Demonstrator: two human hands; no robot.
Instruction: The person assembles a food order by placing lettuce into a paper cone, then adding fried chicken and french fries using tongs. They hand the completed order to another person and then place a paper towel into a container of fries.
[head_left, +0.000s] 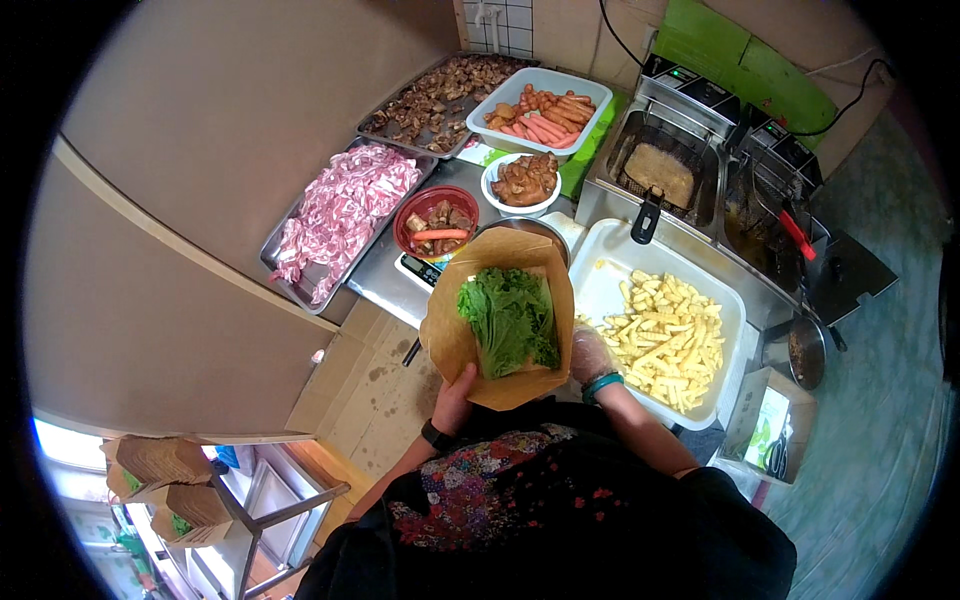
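Observation:
A brown paper takeaway box (497,392) with green leaf lettuce (512,322) inside is held in front of me, its top open. My left hand (455,402) is closed on the box's lower left wall, thumb on the outside. On the box's right side is my right hand (594,356) in a clear plastic glove, pressed against the wall with its fingers partly hidden. Just right of that hand is a white tray (732,290) of crinkle-cut fries (668,335). Beyond the box stand a red bowl (402,222) with meat pieces and a sausage, and a metal bowl (550,228), partly covered.
At the back are trays of raw sliced meat (345,205) and cooked pieces (455,90), a tub of sausages (550,112) and a bowl of browned meat (525,180). A fryer (650,225) with baskets stands right. More lettuce-filled paper boxes (165,465) sit lower left.

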